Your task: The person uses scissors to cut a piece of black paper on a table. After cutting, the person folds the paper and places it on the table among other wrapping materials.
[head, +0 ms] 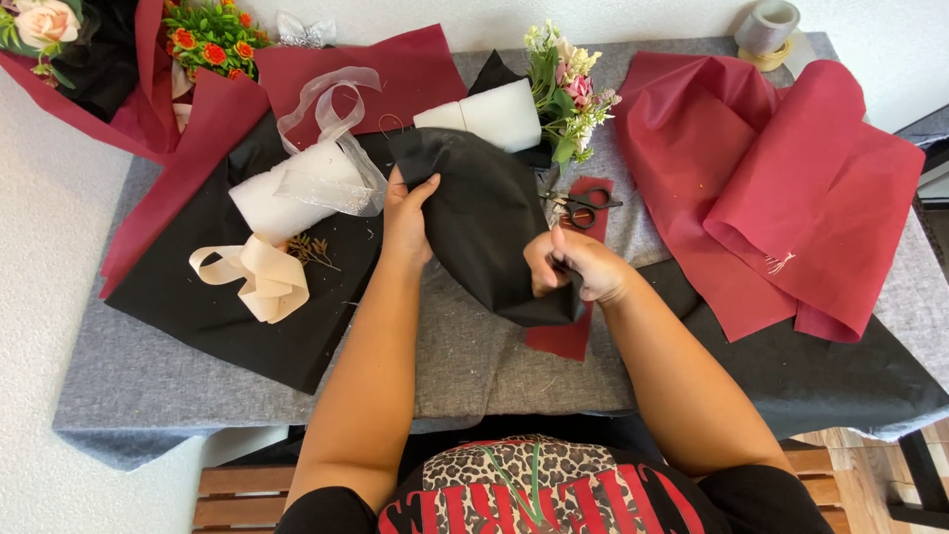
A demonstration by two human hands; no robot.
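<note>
Above the grey cloth-covered desk (148, 386), I saw the folded black wrapping sheet (484, 218) between both hands: left hand (407, 222) clasped its upper edge, right hand (573, 265) apparently pinched shut on its lower corner, long axis running between them.

A home flower-craft corner, it seems: a grey-clothed tabletop (474, 366) against a white textured wall, strewn with red wrapping sheets (781, 188), ribbon loops (259, 277), scissors (583, 206) and small flower bunches (565, 94), wood floor at right.
</note>
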